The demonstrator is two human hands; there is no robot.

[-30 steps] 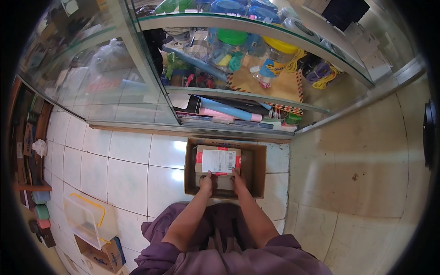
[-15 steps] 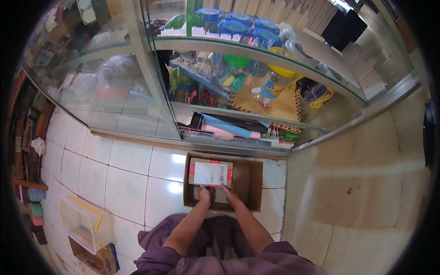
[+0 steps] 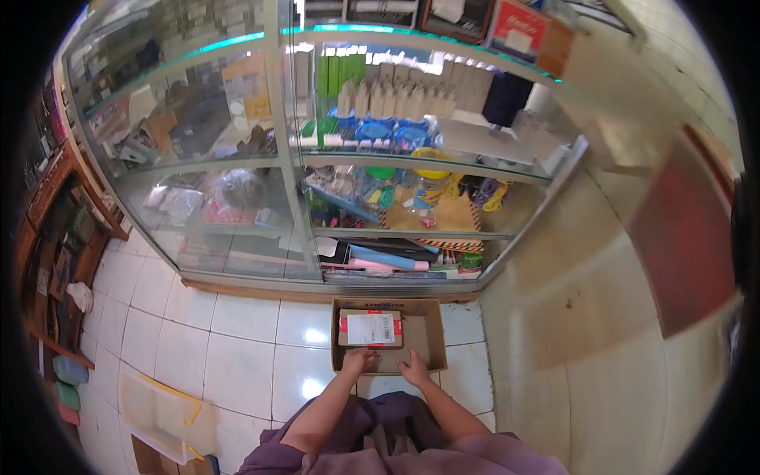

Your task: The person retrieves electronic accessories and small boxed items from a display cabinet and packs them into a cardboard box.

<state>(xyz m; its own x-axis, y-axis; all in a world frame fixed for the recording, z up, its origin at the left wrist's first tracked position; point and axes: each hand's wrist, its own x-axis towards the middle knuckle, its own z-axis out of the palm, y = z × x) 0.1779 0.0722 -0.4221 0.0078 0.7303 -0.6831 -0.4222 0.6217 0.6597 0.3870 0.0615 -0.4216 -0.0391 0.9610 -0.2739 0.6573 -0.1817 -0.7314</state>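
Observation:
An open cardboard box (image 3: 434, 336) stands on the tiled floor in front of me. In its left half lies a taped parcel (image 3: 370, 328) with a white label and red tape. My left hand (image 3: 359, 362) is at the box's near side, just below the parcel's near edge, with its fingers stretched out and nothing held. Right of it, my right hand (image 3: 413, 369) hovers over the near part of the box, fingers apart and off the parcel.
A glass display cabinet (image 3: 305, 293) with bottles, jars and rolled sheets rises behind the box. To the left are a clear plastic bin (image 3: 154, 412) with a yellow handle and a wooden shelf (image 3: 43, 190). A pale wall panel (image 3: 546, 317) bounds the right side.
Both hands have let go of the parcel and drawn apart. The parcel now lies lower inside the box. My view has tilted upward, showing more of the cabinet.

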